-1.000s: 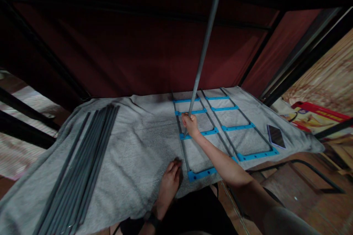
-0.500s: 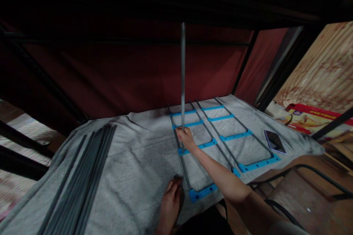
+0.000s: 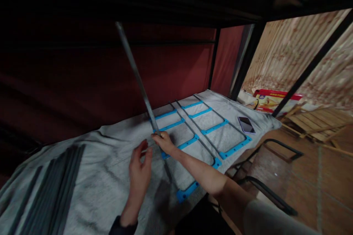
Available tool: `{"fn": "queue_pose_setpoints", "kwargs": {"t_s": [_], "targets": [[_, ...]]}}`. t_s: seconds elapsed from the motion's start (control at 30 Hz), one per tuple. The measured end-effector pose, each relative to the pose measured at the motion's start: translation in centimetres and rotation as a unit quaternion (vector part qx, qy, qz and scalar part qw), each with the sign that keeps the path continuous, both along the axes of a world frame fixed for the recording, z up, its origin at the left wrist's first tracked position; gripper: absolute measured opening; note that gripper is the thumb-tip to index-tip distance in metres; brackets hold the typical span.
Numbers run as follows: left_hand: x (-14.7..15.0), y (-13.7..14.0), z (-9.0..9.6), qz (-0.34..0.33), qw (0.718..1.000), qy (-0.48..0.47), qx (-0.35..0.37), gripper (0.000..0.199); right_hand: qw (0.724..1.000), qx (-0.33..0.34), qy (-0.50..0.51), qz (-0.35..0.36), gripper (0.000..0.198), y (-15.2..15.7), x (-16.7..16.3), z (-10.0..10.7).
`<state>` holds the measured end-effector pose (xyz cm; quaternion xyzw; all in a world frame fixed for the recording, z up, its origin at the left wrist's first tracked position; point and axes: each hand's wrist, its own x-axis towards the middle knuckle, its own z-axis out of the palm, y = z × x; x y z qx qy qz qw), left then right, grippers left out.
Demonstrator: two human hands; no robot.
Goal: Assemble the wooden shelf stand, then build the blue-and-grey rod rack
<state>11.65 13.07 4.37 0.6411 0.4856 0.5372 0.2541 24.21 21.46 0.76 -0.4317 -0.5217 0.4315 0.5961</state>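
The right hand (image 3: pixel 162 140) has its fingers wrapped around a grey rod (image 3: pixel 135 71) near its lower end, the rod rising above the blanket (image 3: pixel 102 191) and tilting toward eleven o'clock. The left hand (image 3: pixel 140 172), at seven o'clock from the right, has its fingers loosely curled, thumb apart, grasping nothing. Beneath the right forearm lies a blue-barred frame (image 3: pixel 187 191); whether the rod's tip touches it cannot be told. A second frame (image 3: pixel 237 147) lies beside it toward three o'clock, and more rods (image 3: pixel 57 191) lie at nine o'clock. The rod is probably stiff, fairly light and smooth enough to slip; held this low, it likely feels top-heavy, so a grip nearer mid-length should balance better.
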Motion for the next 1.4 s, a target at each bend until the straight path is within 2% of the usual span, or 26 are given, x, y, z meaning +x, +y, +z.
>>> {"fn": "queue_pose_setpoints", "kwargs": {"t_s": [0.1,0.17,0.27,0.33,0.43,0.57,0.73,0.87,1.4], "targets": [[2.0,2.3,4.5,-0.012,0.998,-0.008,0.069,0.052,1.000,-0.007,0.022,0.009,0.038,0.2,-0.1,-0.3],[3.4,3.6,6.8,-0.039,0.994,-0.032,0.100,0.057,0.999,-0.006,0.030,0.012,0.036,0.2,-0.2,-0.4],[5.3,5.1,9.1,-0.106,0.987,-0.093,0.082,0.055,0.999,-0.010,0.031,0.015,0.036,0.1,-0.3,-0.4],[6.2,5.7,9.9,-0.144,0.980,-0.126,0.055,0.050,0.999,-0.014,0.033,0.022,0.037,0.1,-0.3,-0.5],[7.0,6.3,9.9,-0.169,0.974,-0.150,0.037,0.040,0.998,-0.010,0.048,0.031,0.041,0.3,-0.2,-0.7],[7.6,6.8,9.3,-0.162,0.968,-0.191,0.032,0.036,0.997,-0.003,0.064,0.031,0.045,0.7,-0.3,-1.0],[8.3,7.3,8.9,-0.154,0.958,-0.243,0.004,0.040,0.997,-0.010,0.074,0.037,0.048,0.9,-0.3,-1.0],[8.9,7.5,8.9,-0.125,0.962,-0.244,-0.005,0.047,0.995,-0.006,0.091,0.039,0.050,0.8,-0.2,-0.8],[8.6,8.0,8.7,-0.122,0.955,-0.271,-0.027,0.048,0.996,0.004,0.086,0.016,0.049,0.9,-0.9,-1.1]]}}
